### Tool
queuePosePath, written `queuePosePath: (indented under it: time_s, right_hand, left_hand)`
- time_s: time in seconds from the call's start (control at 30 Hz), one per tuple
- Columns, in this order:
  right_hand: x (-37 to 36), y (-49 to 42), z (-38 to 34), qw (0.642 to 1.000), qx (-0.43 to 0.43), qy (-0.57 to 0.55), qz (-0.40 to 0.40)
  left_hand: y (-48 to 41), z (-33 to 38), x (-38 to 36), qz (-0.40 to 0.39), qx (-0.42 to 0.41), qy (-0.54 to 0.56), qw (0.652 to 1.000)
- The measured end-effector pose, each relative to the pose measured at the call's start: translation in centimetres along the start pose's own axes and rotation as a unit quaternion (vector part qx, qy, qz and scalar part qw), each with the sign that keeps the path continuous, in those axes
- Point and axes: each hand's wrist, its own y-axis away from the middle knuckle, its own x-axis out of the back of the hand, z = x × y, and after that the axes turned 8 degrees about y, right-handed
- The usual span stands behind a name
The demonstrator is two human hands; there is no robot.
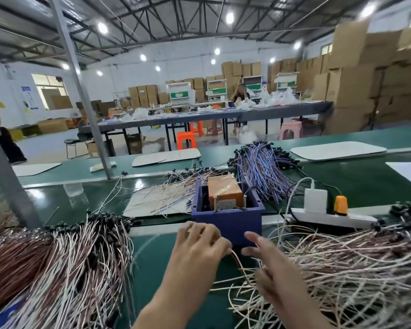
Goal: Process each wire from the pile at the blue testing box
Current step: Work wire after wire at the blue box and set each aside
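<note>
Green matting covers the bench (166, 257) where a worker's two bare hands meet just in front of the blue testing box (227, 222), which stands near the middle of the view. The left hand (199, 243), at 7 o'clock of the box and close against its front wall, has its fingers curled and pinches the end of a pale wire (239, 263) that trails off toward 5 o'clock into the pile of pinkish-white wires (354, 264) filling the bench at 4 o'clock. The right hand (268, 269), at 5 o'clock of the box, is spread wide over that pile, fingers straight and holding nothing, its forefinger reaching toward the box front; whether it touches the box cannot be told. Inside the open-topped box sit an orange block (224, 189) wrapped in clear film and, nearer the front wall, two upright metal pins (215, 203). A second heap of wires (64, 262), copper-brown and white with black ends, lies at 8 o'clock. A bundle of blue and purple wires (263, 169) rests behind the box at 1 o'clock, and loose wires are scattered over a cardboard sheet (138, 205) at 10 o'clock. At 3 o'clock a white power strip (330, 218) carries a white adapter (315, 200) and an orange plug (341, 204).
</note>
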Motion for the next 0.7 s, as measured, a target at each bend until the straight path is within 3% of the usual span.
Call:
queuePosePath:
  time_s: [0.07,0.17,0.27,0.33,0.4,0.5,0.6,0.7]
  right_hand:
    - [-1.1,0.2,0.6,0.997,0.0,0.07,-0.023]
    - [-1.7,0.1,0.7,1.0,0.008,0.021,-0.014]
    - [-1.4,-0.4,0.8,0.999,0.015,-0.026,0.012]
    - [-1.4,-0.3,0.8,1.0,0.03,0.009,-0.006]
    - [-1.2,-0.2,0.8,0.998,0.038,0.044,-0.016]
    - [-0.9,-0.3,1.0,0.996,0.049,0.076,-0.006]
    - [-1.0,-0.2,1.2,0.989,0.068,0.132,-0.01]
    - [-1.3,-0.1,1.6,0.979,0.084,0.183,-0.012]
  left_hand:
    - [-0.5,0.6,-0.5,0.022,-0.039,-0.01,0.999]
    - [-0.5,1.2,-1.1,0.055,-0.037,-0.03,0.997]
    - [-0.2,1.8,-1.6,0.127,0.051,-0.014,0.99]
    - [0.1,2.7,-1.5,0.22,0.17,0.105,0.955]
    - [0.1,3.0,-1.2,0.28,0.326,0.275,0.86]
    - [-0.1,1.5,-1.0,0.243,0.51,0.487,0.666]
    - [-0.2,-0.3,-0.7,0.193,0.546,0.661,0.477]
    - [0.2,-1.6,-0.3,0.192,0.501,0.754,0.379]
